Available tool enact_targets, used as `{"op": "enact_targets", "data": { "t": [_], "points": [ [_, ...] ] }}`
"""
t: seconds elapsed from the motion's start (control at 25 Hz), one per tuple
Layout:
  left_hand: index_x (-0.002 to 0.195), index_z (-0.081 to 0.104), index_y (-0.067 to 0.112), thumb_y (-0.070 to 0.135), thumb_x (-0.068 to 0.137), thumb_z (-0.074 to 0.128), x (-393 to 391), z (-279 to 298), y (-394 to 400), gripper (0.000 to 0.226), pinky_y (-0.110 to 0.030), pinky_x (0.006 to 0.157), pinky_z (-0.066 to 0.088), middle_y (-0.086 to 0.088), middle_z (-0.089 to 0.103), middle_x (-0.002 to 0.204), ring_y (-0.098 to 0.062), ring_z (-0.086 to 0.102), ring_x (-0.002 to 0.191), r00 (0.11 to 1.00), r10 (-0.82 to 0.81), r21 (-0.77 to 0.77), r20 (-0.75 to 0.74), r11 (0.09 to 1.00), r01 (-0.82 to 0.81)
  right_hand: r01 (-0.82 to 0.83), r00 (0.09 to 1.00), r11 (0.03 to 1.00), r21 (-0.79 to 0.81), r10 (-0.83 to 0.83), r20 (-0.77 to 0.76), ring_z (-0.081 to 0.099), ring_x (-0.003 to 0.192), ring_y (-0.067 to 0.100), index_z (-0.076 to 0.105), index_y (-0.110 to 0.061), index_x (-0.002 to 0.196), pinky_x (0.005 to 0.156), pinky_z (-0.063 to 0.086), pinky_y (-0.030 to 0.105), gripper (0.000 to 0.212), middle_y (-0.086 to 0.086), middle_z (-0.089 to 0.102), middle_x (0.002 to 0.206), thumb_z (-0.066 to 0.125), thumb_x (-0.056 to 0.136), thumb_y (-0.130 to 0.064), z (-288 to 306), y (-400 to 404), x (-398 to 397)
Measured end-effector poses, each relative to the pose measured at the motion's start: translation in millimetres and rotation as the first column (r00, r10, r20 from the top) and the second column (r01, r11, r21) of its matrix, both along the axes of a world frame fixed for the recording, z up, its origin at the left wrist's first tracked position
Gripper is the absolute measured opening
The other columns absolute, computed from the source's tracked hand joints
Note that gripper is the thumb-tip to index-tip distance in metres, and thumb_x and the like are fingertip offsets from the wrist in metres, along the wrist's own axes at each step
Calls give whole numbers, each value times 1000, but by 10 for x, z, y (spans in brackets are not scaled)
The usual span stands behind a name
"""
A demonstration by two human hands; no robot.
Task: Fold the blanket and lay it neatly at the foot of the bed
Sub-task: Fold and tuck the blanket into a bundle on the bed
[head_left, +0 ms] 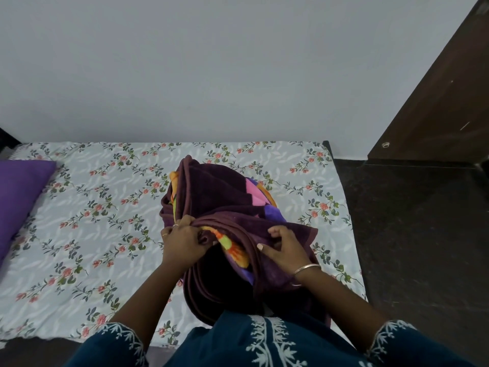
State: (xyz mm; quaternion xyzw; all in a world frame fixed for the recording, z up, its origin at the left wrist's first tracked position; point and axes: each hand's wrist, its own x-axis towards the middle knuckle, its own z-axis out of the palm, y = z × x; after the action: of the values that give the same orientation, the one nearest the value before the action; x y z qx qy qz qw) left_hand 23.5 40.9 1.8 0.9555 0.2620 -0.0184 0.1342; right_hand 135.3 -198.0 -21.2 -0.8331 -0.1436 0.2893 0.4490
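Observation:
A dark maroon blanket (pixel 211 192) with bright pink, orange and purple patches lies bunched in a heap on the bed (pixel 92 207), right of its middle and close to me. Part of it hangs toward my body. My left hand (pixel 182 239) grips a gathered bundle of its edges at the heap's near left. My right hand (pixel 284 246) holds a fold of the maroon border at the near right, fingers curled into the cloth, a bangle on the wrist.
The bed has a white sheet with a red flower print. A purple pillow (pixel 18 197) lies at the far left. A dark floor (pixel 423 234) runs along the bed's right side, with a brown wooden door (pixel 436 102) beyond. A plain wall stands behind.

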Motion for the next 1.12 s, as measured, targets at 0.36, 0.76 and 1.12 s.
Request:
{"op": "enact_targets", "data": {
  "t": [0.36, 0.76, 1.12],
  "points": [
    [73, 74, 20, 74, 57, 48, -106, -68, -90, 62, -43, 88, 30, 3, 56, 106, -21, 58, 93, 1000, 2, -28, 28, 1000, -1, -294, 851, 950, -109, 312, 423, 57, 71, 11, 52, -25, 107, 65, 47, 29, 37, -7, 59, 83, 60, 83, -51, 250, 348, 139],
    [68, 70, 18, 60, 65, 42, -162, -126, -167, 51, -42, 84, 30, 2, 57, 102, -23, 57, 88, 998, -33, 14, 48, 999, 32, -261, 922, 962, -78, 273, 275, 63, 85, 15, 59, -25, 96, 74, 46, 31, 33, -5, 68, 89, 52, 87, -56, -12, 367, -62],
    [60, 67, 24, 55, 69, 48, -202, -158, -269, 37, -44, 78, 36, 4, 59, 96, -22, 58, 79, 975, -190, 88, 118, 980, 181, -304, 803, 871, -387, 453, 388, 56, 100, 31, 47, -20, 118, 76, 47, 40, 45, 6, 54, 113, 50, 88, -53, -32, 571, 104]
  ]
}}
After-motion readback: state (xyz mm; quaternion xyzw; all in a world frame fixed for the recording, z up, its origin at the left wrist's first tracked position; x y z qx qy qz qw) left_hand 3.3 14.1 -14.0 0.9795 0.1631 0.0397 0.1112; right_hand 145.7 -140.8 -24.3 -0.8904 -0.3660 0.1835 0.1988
